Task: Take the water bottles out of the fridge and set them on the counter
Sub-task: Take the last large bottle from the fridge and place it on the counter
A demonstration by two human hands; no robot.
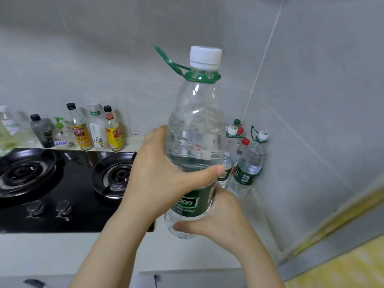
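A: How far along would you say this is?

B: Partway, I'd judge. A cluster of smaller clear water bottles (249, 163) with green labels and red or white caps stands on the pale counter (187, 252), tucked into the far right corner against the grey tiled wall (311, 100). One more is in hand and not yet set down.

A: Which one?

B: A large clear plastic water bottle (195, 132) with a white screw cap, a green carry loop round its neck and a dark green label low on the body. It is upright, held in the air above the counter's right part, nearer than the corner cluster and right of the black glass gas hob (62, 183).

A: How is it held?

B: With both hands. The left hand (166, 177) wraps the middle, thumb pressed across the front just above the label. The right hand (218, 221) cups it lower down, thumb curled under near the base. The other fingers go behind the bottle, so I cannot tell how they lie.

A: And its contents?

B: Water fills it to about the shoulder; the top part looks empty. The cap appears closed.

A: What remains?

B: Standing this one down near the others. The fridge is out of view, so whether more bottles wait inside I cannot say. The sauce and oil bottles (95, 127) at the far side of the hob are no part of it.
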